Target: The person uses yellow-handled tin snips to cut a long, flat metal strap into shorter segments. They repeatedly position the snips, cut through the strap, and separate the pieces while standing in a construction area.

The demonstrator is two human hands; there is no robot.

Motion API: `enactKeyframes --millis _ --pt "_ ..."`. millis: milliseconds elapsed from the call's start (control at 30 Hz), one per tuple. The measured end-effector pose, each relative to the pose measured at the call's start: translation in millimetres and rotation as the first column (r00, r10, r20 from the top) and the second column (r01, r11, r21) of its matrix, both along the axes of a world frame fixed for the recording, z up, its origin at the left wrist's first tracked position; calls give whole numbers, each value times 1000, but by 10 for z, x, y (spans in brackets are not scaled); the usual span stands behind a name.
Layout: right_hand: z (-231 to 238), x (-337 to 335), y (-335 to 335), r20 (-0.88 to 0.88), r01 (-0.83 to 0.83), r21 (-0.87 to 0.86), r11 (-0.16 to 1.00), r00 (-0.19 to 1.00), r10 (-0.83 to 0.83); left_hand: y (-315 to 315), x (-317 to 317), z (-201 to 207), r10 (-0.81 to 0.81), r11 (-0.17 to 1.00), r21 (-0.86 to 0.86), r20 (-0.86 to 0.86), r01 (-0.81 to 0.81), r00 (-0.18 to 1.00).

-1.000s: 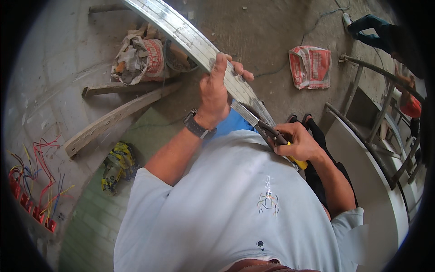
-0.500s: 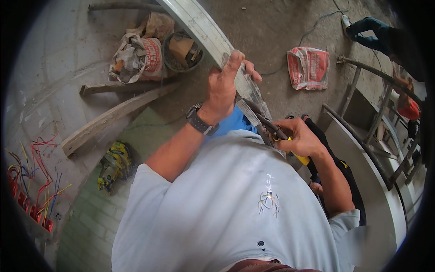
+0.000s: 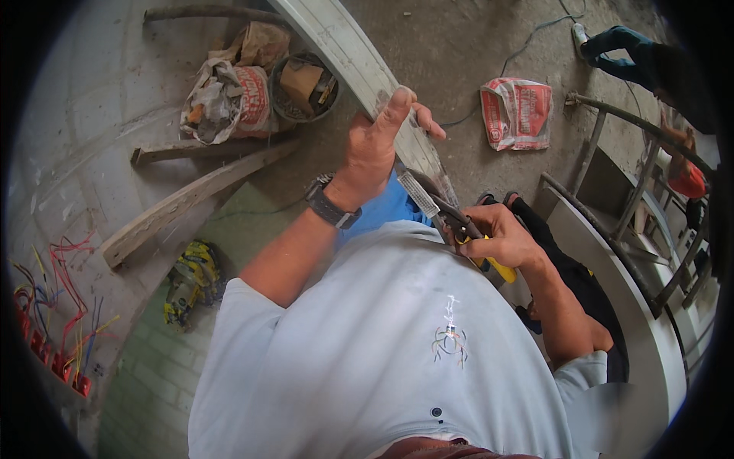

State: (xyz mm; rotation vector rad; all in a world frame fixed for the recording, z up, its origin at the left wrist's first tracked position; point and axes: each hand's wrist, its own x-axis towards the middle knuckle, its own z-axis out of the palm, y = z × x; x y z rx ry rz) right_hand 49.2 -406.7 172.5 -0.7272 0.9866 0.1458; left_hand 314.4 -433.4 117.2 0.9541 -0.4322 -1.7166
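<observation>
Concrete floor [image 3: 459, 46] bears 2 red-and-white sacks [image 3: 518, 112], [image 3: 229, 99].

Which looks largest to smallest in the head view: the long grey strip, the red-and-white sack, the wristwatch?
1. Long grey strip, held by the left hand.
2. Red-and-white sack on the floor, though it lies farther from the camera.
3. Wristwatch.

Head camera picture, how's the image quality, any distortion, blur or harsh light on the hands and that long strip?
Head view: strong fisheye, so the long pale grey metal strip bows and the corners go black; soft, even daylight without hard shadows; left hand and right hand with the yellow-handled snips are sharp; the rim, including the coloured wires, is smeared and dimmer.
</observation>
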Motion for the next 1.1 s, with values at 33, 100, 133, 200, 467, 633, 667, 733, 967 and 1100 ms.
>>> enactKeyframes --millis 33,100,133,200,467,633,667,733,967,1100 --pt "11 5 6 15 20 28 999 1000 -21 4 14 -7 -6 1000 -14 -16 6 1000" --pt "39 36 -3 42 57 80 995 997 -60 2 29 -34 -16 999 -46 -48 13 999" --pt "39 58 15 24 71 73 995 997 -73 9 22 -37 10 1000 -21 -22 -11 1000" --pt "22 79 71 -12 92 60 994 996 -91 60 -16 -20 67 997 29 30 -67 997" --pt "-85 49 125 27 96 55 994 995 -98 44 -116 43 190 969 134 120 -205 974" --pt "-5 59 91 6 54 64 996 999 -54 19 -36 -8 77 994 78 49 -80 996" --pt "-7 42 93 9 42 32 999 999 -43 9 -31 -17 58 996 68 59 -62 997" --pt "-2 59 64 3 33 14 999 999 -33 -9 -5 -41 34 998 52 72 -38 997" --pt "115 63 34 -89 5 -40 999 996 -9 -39 7 -115 -38 998 -47 0 38 999" --pt "107 100 0 -76 19 -71 997 997 -24 -95 -4 -42 0 1000 -30 -55 -1 998"
